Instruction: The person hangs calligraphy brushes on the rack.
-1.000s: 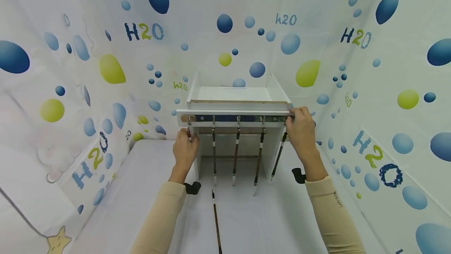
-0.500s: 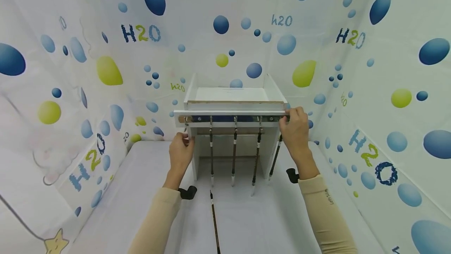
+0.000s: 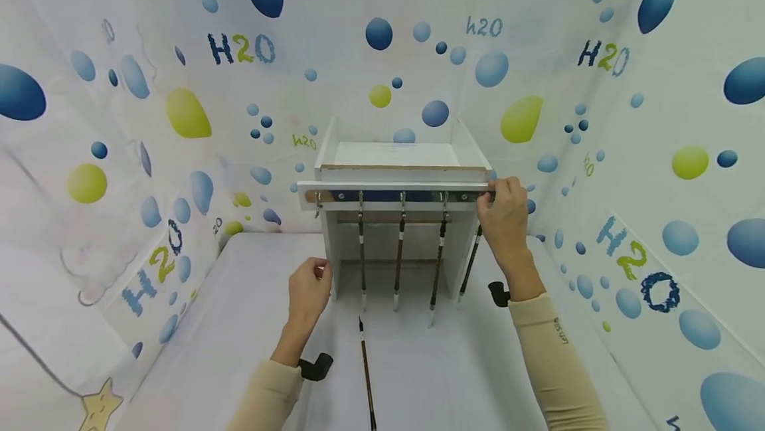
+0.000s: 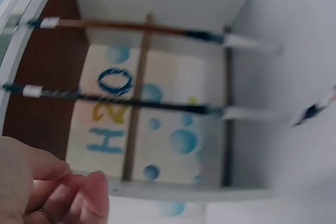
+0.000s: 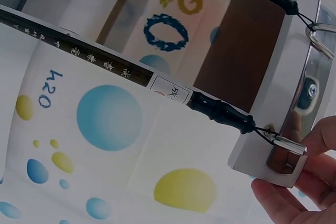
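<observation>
My right hand (image 3: 505, 218) grips the right end of a hook rail (image 3: 382, 196) on a white wooden stand. In the right wrist view, its thumb lies by the metal hook (image 5: 290, 145) there and its fingers curl at the board's end. From that hook hangs a dark calligraphy brush (image 5: 131, 73) by a black loop. Other calligraphy brushes (image 3: 399, 258) hang tip down from the middle hooks. The leftmost hook (image 3: 317, 205) is bare. Left of the stand, my left hand (image 3: 309, 288) hovers with loosely curled fingers, holding nothing. Another calligraphy brush (image 3: 367, 371) lies on the table.
The white stand (image 3: 332, 252) has an open tray top (image 3: 394, 153) and an open front behind the brushes. White cloth covers the table (image 3: 263, 285). A patterned curtain (image 3: 346, 39) closes off the back and both sides.
My left hand has let go of the leftmost hook and dropped down beside the stand. My right hand keeps its grip on the rail's right end.
</observation>
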A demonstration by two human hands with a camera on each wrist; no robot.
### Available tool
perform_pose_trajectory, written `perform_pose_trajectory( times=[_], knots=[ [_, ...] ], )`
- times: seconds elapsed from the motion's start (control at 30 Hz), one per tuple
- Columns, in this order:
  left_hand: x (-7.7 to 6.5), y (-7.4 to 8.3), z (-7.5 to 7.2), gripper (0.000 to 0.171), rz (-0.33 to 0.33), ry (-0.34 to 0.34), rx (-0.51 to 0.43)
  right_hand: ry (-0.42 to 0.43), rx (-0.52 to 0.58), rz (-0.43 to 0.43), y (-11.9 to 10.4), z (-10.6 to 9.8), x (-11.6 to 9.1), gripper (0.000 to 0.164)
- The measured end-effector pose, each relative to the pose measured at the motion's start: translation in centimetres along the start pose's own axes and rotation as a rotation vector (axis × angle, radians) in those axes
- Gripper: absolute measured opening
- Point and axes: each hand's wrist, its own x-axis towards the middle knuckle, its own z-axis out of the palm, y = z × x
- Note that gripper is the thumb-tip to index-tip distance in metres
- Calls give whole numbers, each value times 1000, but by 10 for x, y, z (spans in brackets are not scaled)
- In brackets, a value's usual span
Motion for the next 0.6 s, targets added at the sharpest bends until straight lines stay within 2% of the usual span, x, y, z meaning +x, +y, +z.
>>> perform_pose_trajectory(
  times=[0.13,0.27,0.47,0.6],
  knots=[
    [-32,-6,8,23,-76,-154,11,0,1,-4,0,-1,0,19],
    [-62,-13,22,30,-140,-280,26,0,-2,-6,1,-1,1,19],
    [-100,-20,38,43,-183,-404,46,4,9,-9,0,-1,1,19],
    [-118,-23,48,41,-220,-463,58,1,11,0,-1,0,1,19]
  ],
)
